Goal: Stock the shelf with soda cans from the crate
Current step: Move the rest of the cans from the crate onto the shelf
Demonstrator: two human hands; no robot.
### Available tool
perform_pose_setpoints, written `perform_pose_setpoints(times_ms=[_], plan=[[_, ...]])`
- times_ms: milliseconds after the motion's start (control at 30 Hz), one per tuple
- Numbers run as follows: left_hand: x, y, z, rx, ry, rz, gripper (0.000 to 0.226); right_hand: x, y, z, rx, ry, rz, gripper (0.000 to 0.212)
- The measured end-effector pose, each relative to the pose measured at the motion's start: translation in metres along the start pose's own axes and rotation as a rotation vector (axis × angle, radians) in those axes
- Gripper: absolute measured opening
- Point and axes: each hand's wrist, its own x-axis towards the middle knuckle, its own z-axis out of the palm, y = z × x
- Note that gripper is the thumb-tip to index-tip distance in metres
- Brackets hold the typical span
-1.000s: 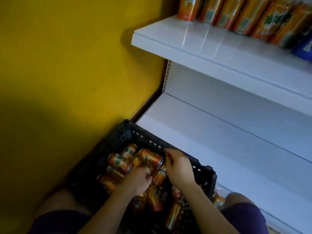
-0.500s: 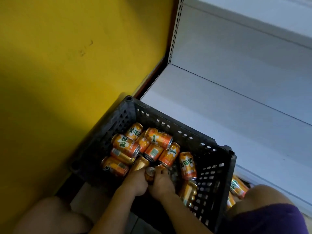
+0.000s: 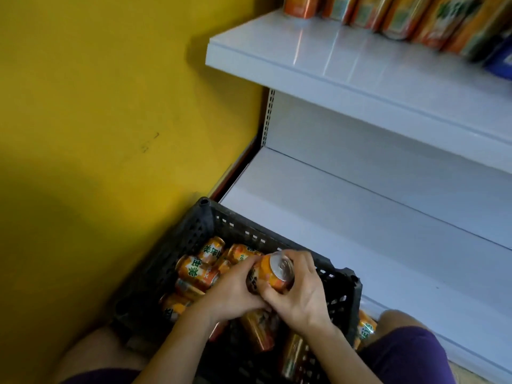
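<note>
Gripping one orange can (image 3: pixel 273 275) with both hands' fingers (image 3: pixel 302 261) above the can-filled crate (image 3: pixel 194 234).

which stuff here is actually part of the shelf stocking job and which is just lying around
Part of the job:
- orange soda can held by both hands, left hand and right hand
- loose orange cans in the crate
- black perforated plastic crate
- white lower metal shelf

Just around:
- yellow wall
- orange cartons on the upper shelf
- stray can outside the crate
</note>
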Motion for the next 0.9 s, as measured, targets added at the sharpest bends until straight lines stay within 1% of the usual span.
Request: perform_pose_setpoints(times_ms=[33,100,167,200,267,300,333,400,433,467,500,533,567,600,633,667,700,733,800,833,867,900], plan=[[0.004,0.016,-0.003,0.013,0.063,0.07,0.07,0.008,-0.011,-0.012,0.012,0.034,-0.038,0.061],[0.008,0.05,-0.013,0.06,0.172,0.135,0.058,0.023,-0.034,-0.037,0.044,0.077,-0.082,0.061],[0.007,0.084,-0.023,0.096,0.248,0.183,0.047,0.035,-0.059,-0.063,0.079,0.099,-0.161,0.05],[0.007,0.101,-0.028,0.094,0.27,0.214,0.048,0.041,-0.072,-0.076,0.099,0.105,-0.206,0.044],[0.006,0.132,-0.036,0.034,0.259,0.267,0.058,0.051,-0.095,-0.103,0.143,0.089,-0.273,0.037],[0.005,0.148,-0.039,-0.055,0.228,0.298,0.063,0.056,-0.105,-0.118,0.161,0.056,-0.294,0.04],[0.006,0.162,-0.042,-0.18,0.189,0.312,0.062,0.061,-0.114,-0.132,0.168,0.016,-0.302,0.045],[0.008,0.188,-0.049,-0.458,0.113,0.311,0.05,0.07,-0.127,-0.158,0.159,-0.039,-0.309,0.056],[0.01,0.2,-0.052,-0.505,0.107,0.314,0.049,0.075,-0.133,-0.169,0.158,-0.031,-0.314,0.058],[0.013,0.21,-0.055,-0.466,0.136,0.344,0.054,0.078,-0.139,-0.18,0.161,0.0,-0.323,0.058],[0.016,0.22,-0.056,-0.362,0.213,0.389,0.058,0.082,-0.145,-0.188,0.16,0.05,-0.339,0.057],[0.021,0.229,-0.058,-0.238,0.329,0.449,0.057,0.087,-0.15,-0.196,0.146,0.107,-0.362,0.057],[0.026,0.239,-0.062,-0.119,0.467,0.534,0.049,0.092,-0.155,-0.203,0.12,0.164,-0.391,0.058],[0.032,0.248,-0.068,-0.018,0.605,0.634,0.033,0.098,-0.159,-0.209,0.091,0.214,-0.42,0.06],[0.038,0.26,-0.078,0.107,0.716,0.696,0.015,0.104,-0.163,-0.215,0.069,0.255,-0.44,0.061],[0.048,0.271,-0.089,0.255,0.777,0.692,0.018,0.109,-0.166,-0.219,0.062,0.289,-0.447,0.063],[0.058,0.279,-0.1,0.418,0.752,0.624,0.037,0.115,-0.168,-0.223,0.066,0.32,-0.449,0.064],[0.067,0.286,-0.111,0.617,0.649,0.501,0.057,0.122,-0.171,-0.227,0.065,0.351,-0.456,0.065],[0.082,0.296,-0.123,1.041,0.358,0.148,0.094,0.136,-0.176,-0.233,0.025,0.415,-0.486,0.067],[0.085,0.303,-0.127,1.176,0.236,0.022,0.103,0.145,-0.179,-0.235,-0.007,0.445,-0.501,0.067],[0.089,0.311,-0.131,1.227,0.161,-0.042,0.106,0.155,-0.181,-0.237,-0.04,0.471,-0.507,0.067],[0.092,0.322,-0.135,1.219,0.121,-0.056,0.103,0.166,-0.182,-0.238,-0.073,0.485,-0.505,0.067]])
